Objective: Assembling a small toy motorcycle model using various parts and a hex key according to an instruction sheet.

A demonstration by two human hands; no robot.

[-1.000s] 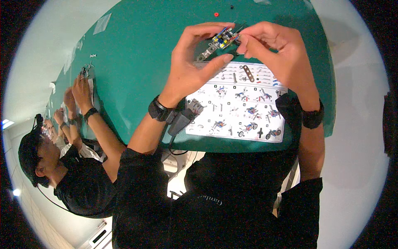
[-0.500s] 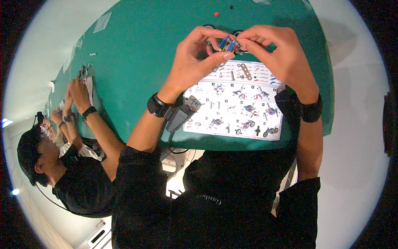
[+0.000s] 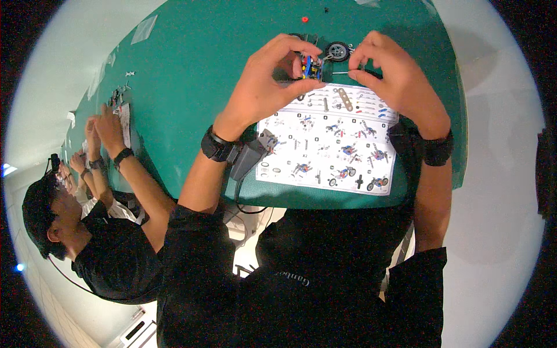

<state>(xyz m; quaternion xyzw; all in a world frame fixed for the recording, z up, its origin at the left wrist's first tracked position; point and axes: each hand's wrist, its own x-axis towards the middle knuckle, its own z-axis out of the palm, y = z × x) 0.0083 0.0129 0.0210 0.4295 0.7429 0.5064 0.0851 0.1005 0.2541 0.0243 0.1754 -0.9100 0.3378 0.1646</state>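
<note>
Left hand [image 3: 268, 87]: fingers closed on a small blue-and-yellow assembly [image 3: 311, 68], held just above the far edge of the instruction sheet [image 3: 328, 148]. Right hand [image 3: 394, 78]: fingertips pinch a thin metal rod [image 3: 340, 72], beside the assembly. Wheel [image 3: 337, 51]: on the green table [image 3: 191, 87], just beyond the sheet. Red piece [image 3: 304, 19]: farther beyond. Co-worker's hands [image 3: 101, 130]: well left of the sheet.

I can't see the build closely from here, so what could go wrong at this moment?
1. The left hand pinches the small colourful assembly above the green table by fingertips only; it could slip and drop.
2. The right hand holds a thin pin that is easy to lose.
3. The wheel and red piece lie loose nearby and could get knocked away.
</note>
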